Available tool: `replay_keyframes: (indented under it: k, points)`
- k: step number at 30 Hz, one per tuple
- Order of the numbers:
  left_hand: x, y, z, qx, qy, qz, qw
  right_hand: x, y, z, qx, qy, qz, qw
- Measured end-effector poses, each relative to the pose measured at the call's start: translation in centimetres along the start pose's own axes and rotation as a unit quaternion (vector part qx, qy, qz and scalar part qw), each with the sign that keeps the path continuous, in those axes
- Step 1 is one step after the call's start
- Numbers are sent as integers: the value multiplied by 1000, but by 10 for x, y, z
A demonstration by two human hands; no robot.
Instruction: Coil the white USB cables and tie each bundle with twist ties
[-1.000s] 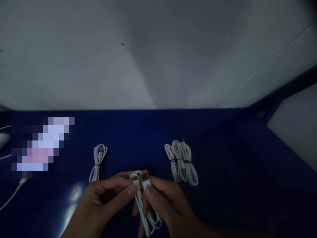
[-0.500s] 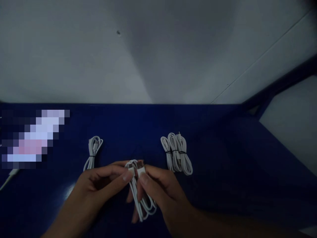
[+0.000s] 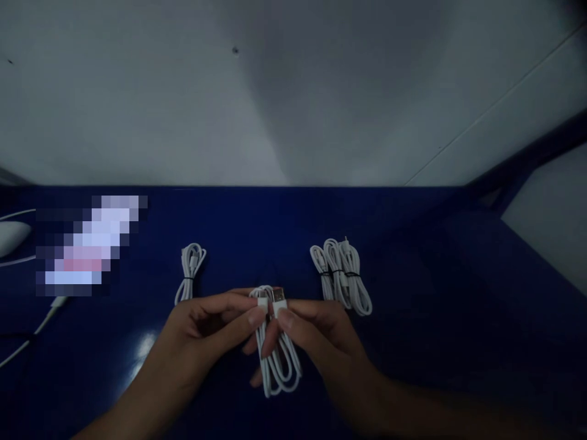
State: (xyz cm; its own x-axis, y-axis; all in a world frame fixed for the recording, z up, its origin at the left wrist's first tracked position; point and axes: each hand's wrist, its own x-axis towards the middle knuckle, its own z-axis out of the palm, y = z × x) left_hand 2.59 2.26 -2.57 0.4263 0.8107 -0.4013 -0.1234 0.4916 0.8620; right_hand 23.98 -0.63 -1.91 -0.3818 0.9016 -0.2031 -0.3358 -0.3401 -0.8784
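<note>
A coiled white USB cable (image 3: pixel 288 366) hangs between my two hands, its loops pointing down toward me. My left hand (image 3: pixel 215 330) is closed on it, thumb and fingers pinching near one white connector. With thumb and fingers, my right hand (image 3: pixel 316 333) grips the USB plug, whose metal end points away from me. Part of the coil is hidden behind the fingers. Beyond my left hand lies a coiled white cable (image 3: pixel 191 263) bound with a black tie. Several more tied white cables (image 3: pixel 342 275) lie side by side past my right hand.
All this is over a blue tabletop (image 3: pixel 257 226) that ends at a pale wall (image 3: pixel 183 110). At the left, a blurred-out lit device (image 3: pixel 96 244) has a white cord (image 3: pixel 43 327) at its near end. A white rounded object (image 3: pixel 11 237) sits at the left edge.
The view has shifted, so everything on the table appears farther right and slightly higher. Both hands keep their hold on the cable, and the white rounded object has come into view.
</note>
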Motion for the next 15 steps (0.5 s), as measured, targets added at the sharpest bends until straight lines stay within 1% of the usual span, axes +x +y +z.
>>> replay_keyframes:
  k: [7,11,15]
  points:
    - [0,-4,-3,7,-8,17,1000,-2,1,0,-16,3,16,1000]
    - [-1,-8,-6,-21,-31,-8,999,-3,-1,1,-35,7,15,999]
    - [-1,-8,-6,-39,-41,-14,998,-6,-3,1,-23,4,26,999]
